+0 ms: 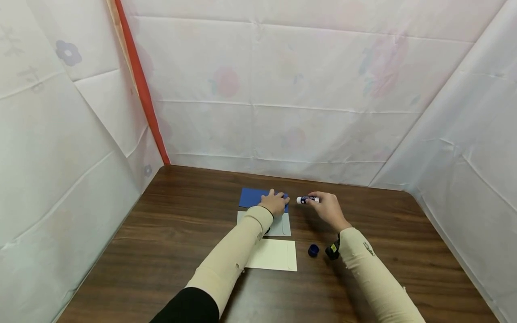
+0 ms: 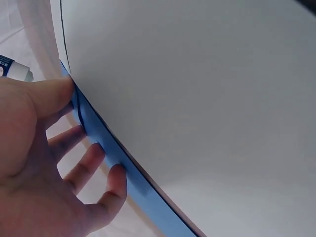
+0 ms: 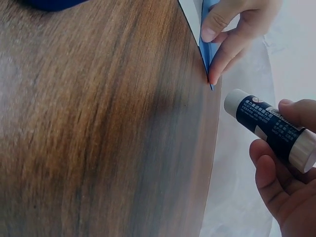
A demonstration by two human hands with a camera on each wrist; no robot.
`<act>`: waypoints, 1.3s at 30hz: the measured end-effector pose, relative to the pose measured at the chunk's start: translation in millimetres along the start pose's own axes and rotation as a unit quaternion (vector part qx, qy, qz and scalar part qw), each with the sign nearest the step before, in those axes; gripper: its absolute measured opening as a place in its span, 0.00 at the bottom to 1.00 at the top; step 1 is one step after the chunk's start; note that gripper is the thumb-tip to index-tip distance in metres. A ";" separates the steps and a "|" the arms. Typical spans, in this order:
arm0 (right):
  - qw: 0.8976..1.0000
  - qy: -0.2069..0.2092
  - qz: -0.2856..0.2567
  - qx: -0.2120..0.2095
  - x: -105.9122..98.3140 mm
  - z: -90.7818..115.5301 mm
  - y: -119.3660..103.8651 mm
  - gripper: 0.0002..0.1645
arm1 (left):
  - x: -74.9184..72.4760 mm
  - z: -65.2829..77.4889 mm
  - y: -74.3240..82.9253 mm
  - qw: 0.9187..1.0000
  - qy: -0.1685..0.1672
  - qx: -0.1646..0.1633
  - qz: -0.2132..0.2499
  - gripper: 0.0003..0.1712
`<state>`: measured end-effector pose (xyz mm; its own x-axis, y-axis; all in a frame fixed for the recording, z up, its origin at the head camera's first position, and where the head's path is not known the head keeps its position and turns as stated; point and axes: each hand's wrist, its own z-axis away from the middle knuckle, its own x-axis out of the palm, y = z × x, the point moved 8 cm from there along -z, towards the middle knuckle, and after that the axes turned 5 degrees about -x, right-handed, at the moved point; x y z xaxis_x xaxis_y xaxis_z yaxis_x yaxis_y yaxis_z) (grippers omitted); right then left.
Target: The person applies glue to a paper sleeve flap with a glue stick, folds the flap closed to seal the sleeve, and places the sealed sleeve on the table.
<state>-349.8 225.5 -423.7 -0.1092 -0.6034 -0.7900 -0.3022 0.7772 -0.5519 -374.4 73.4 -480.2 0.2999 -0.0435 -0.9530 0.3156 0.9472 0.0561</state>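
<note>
A blue envelope (image 1: 252, 197) lies at the far end of a column of envelopes on the table. My left hand (image 1: 274, 203) rests on its right end, and in the left wrist view the fingertips (image 2: 117, 173) are spread along the blue paper, the thumb at the flap's edge. My right hand (image 1: 328, 208) grips a glue stick (image 3: 269, 126) with a dark blue label between thumb and fingers. The uncapped white end points left toward the blue envelope, apart from it. A dark blue cap (image 1: 313, 250) stands on the table nearer to me.
Below the blue envelope lie a pale grey envelope (image 1: 279, 225) and a cream envelope (image 1: 274, 255), partly covered by my left forearm. The brown wooden table (image 1: 161, 233) is enclosed by white patterned sheets (image 1: 282, 80) at the back and sides.
</note>
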 end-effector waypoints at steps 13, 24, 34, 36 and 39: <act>1.000 -0.002 0.000 0.001 3.7 0.9 2.5 0.16 | -11.5 2.8 1.1 0.992 0.094 0.031 0.081 0.13; 1.000 -0.011 -0.003 0.006 9.0 -0.8 2.7 0.16 | -17.3 11.7 1.4 0.978 0.143 0.075 0.134 0.08; 1.000 -0.021 -0.005 0.022 6.1 4.3 8.3 0.18 | -11.2 8.5 9.5 0.984 0.127 0.068 0.101 0.07; 1.000 -0.021 -0.006 0.022 6.3 4.7 8.4 0.18 | -9.5 9.0 9.5 0.988 0.120 0.058 0.078 0.13; 1.000 -0.020 -0.007 0.015 6.5 4.2 6.3 0.18 | -6.9 8.9 9.6 0.993 0.108 0.045 0.035 0.21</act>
<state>-348.4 227.2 -433.4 -0.0669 -0.6066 -0.7922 -0.2738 0.7747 -0.5700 -365.4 80.0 -470.4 0.1273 0.0989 -0.9869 0.3825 0.9132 0.1408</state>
